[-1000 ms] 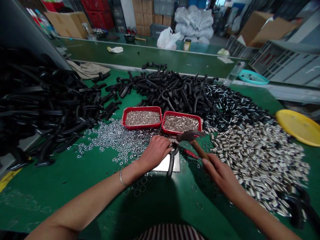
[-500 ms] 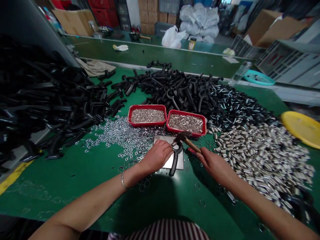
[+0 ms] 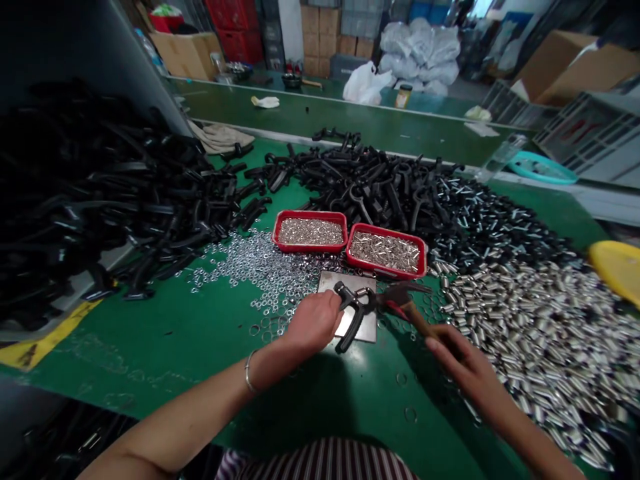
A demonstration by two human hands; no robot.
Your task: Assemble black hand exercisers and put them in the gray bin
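Note:
My left hand (image 3: 314,321) is closed on a black plastic part (image 3: 353,321) over a square metal plate (image 3: 369,331). A small silver spring-like piece (image 3: 362,292) shows at the top of that part. My right hand (image 3: 463,363) grips the wooden handle of a hammer (image 3: 420,320). The hammer's dark head is just right of the black part; whether they touch I cannot tell. Behind the plate sit two red trays, the left (image 3: 310,249) with tiny metal rings, the right (image 3: 387,270) with small metal pins.
Black parts (image 3: 370,180) are heaped behind the trays, with more (image 3: 145,200) at the left. Metal nuts (image 3: 260,270) spread left of the plate. Silver cylinders (image 3: 530,327) and dark screws (image 3: 485,220) pile up at the right, near a yellow lid (image 3: 617,267).
The hammer has moved right, off the black part, and turned. My left hand now holds the part by a different, raised piece. The whole view has shifted slightly.

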